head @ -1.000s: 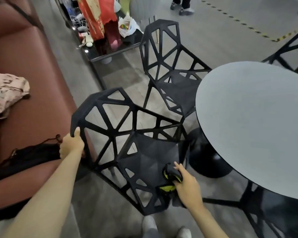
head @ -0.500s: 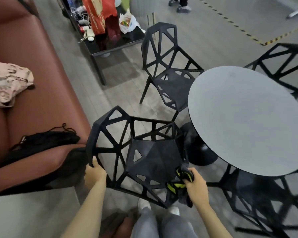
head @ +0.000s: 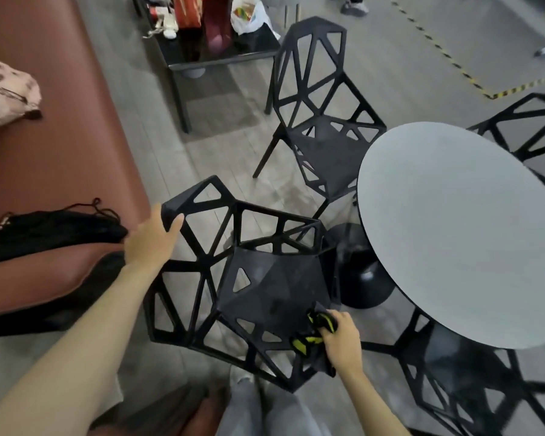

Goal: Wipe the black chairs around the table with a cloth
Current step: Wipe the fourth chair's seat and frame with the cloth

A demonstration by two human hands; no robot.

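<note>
under the right hand (head: 342,343), a bunched black cloth with yellow-green stripes (head: 312,336) is gripped in curled fingers against the front edge of the black open-lattice plastic chair (head: 265,291). the left hand (head: 151,237) wraps the chair's backrest top corner. beyond the right hand stands the round grey table (head: 460,228).
</note>
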